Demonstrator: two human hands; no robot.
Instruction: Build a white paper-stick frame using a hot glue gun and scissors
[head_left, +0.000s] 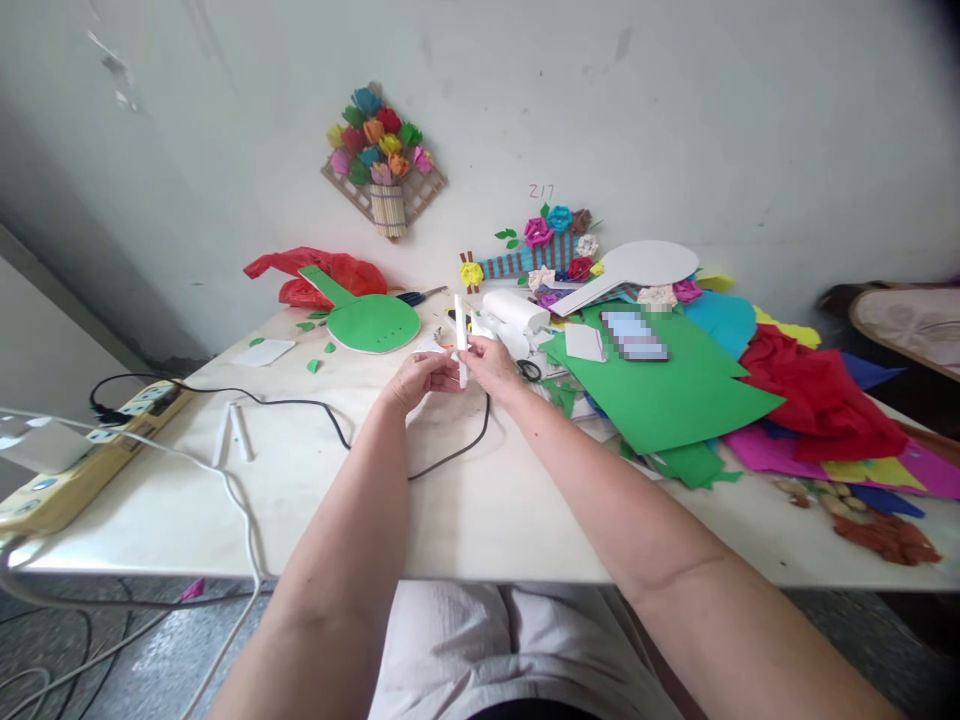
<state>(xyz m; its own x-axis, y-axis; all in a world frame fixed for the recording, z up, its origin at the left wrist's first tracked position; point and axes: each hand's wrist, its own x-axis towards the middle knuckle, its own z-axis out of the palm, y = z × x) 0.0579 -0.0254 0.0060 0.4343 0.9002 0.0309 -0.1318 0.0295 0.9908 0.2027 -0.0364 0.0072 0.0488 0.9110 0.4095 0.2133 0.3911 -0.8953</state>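
Both my hands meet above the middle of the white table (465, 520). My left hand (417, 380) and my right hand (489, 362) have their fingers closed round a slim white stick (459, 325) that stands upright between them. A small white scrap sits at my left fingertips. Just behind the hands lies a white glue gun (516, 312), and its black cord (450, 455) runs toward me under my wrists.
A green paddle-shaped cutout (367, 320) and a red plastic bag (322, 275) lie at the back left. Coloured paper sheets (675, 390) pile up on the right. A power strip (82, 450) with cables sits at the left edge. Two white sticks (232, 432) lie nearby.
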